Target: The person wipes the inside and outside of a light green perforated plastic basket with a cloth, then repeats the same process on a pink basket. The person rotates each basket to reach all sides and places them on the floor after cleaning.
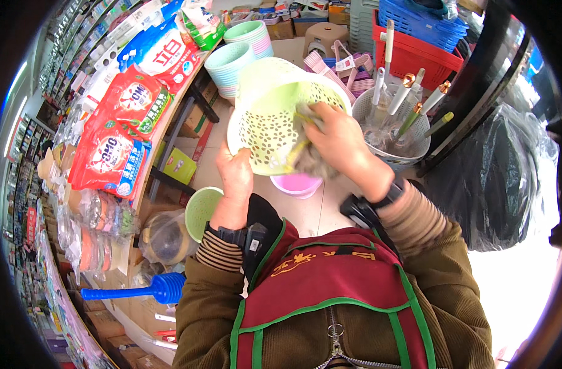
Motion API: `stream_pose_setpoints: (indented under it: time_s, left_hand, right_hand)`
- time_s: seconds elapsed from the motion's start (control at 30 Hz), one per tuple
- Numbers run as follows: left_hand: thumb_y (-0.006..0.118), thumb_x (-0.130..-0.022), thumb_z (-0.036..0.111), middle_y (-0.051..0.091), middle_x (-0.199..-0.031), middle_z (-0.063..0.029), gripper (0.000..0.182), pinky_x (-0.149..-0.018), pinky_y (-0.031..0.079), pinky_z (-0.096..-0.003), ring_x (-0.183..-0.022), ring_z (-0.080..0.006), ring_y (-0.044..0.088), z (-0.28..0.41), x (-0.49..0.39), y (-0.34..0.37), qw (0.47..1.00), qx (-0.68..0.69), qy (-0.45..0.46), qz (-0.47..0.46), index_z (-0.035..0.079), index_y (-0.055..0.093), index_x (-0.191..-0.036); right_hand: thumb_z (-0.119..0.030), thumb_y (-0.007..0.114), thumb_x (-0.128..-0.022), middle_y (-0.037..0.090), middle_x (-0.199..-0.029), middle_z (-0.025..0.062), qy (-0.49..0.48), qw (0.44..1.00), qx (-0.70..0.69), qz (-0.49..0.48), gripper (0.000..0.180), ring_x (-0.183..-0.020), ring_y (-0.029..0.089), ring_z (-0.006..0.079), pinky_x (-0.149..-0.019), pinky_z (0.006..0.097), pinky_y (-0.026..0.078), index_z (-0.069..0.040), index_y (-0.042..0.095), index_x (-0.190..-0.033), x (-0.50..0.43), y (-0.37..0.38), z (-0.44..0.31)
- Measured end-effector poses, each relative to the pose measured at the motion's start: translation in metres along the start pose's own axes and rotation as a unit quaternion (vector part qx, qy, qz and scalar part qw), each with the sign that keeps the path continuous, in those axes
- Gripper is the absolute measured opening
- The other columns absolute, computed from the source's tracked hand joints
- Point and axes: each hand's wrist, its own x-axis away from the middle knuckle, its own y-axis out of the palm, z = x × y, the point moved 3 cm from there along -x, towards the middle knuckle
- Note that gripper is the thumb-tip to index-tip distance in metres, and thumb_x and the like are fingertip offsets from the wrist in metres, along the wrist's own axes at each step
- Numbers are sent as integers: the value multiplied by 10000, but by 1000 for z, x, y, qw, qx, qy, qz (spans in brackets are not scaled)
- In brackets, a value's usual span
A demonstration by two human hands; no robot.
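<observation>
My left hand grips the near left rim of a pale green perforated plastic basket, which is tilted so its inside faces me. A grey and yellow cloth is bunched in my right hand, pressed against the inner wall at the right; my right fingertips are partly hidden by the cloth. Below the basket, a pink plastic basin or basket stands on the floor. Another green perforated basket is beside my left wrist.
Detergent bags lie along the shelf at left, near stacked plastic baskets. A blue plunger sticks out lower left. At right are a basket of long-handled items, red and blue crates and a black plastic bag.
</observation>
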Motion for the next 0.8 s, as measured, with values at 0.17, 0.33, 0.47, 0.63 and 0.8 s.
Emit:
stream_pose_setpoints:
  time_s: [0.17, 0.33, 0.47, 0.63, 0.8]
  left_hand:
    - [380, -778, -159, 473, -1495, -176, 690, -1147, 317, -321, -1388, -210, 438, 17, 27, 37, 982, -79, 107, -132, -22, 482, -1446]
    - [383, -794, -150, 384, -1558, -208, 659, -1177, 263, -345, -1463, -261, 336, 21, 38, 38, 978, -88, 103, -158, -3, 526, -1421]
    - [375, -801, -156, 388, -1562, -189, 665, -1181, 265, -344, -1457, -257, 350, 22, 19, 28, 974, -106, 147, -138, 32, 542, -1416]
    - [376, -811, -173, 481, -1499, -146, 659, -1144, 338, -340, -1385, -216, 446, 33, -25, 0, 981, -51, 185, -40, -13, 481, -1441]
    - [435, -767, -173, 604, -1314, -152, 597, -1012, 482, -379, -1178, -251, 611, 39, -44, -27, 975, 180, 85, 96, -20, 520, -1338]
  right_hand:
    - [-244, 542, -968, 576, -1387, 174, -3, 923, 378, -72, 410, -1258, 558, 335, -1021, 461, 457, -75, 600, -1337, -64, 55, 2]
    - [-258, 474, -1000, 515, -1463, 153, -50, 960, 235, -142, 436, -1335, 491, 309, -1127, 469, 345, -103, 563, -1398, -61, 82, 34]
    - [-276, 539, -921, 613, -1334, 179, -82, 965, 75, -239, 492, -1226, 572, 361, -1047, 445, 438, -64, 569, -1364, -64, 104, 9]
    - [-323, 554, -872, 678, -1128, 235, -111, 844, -173, -495, 433, -1006, 651, 403, -903, 429, 512, -72, 653, -1210, 4, 104, 27]
    - [-437, 611, -928, 662, -1174, 155, 88, 904, -186, -374, 556, -1039, 625, 256, -938, 370, 491, -30, 582, -1307, 37, 64, 62]
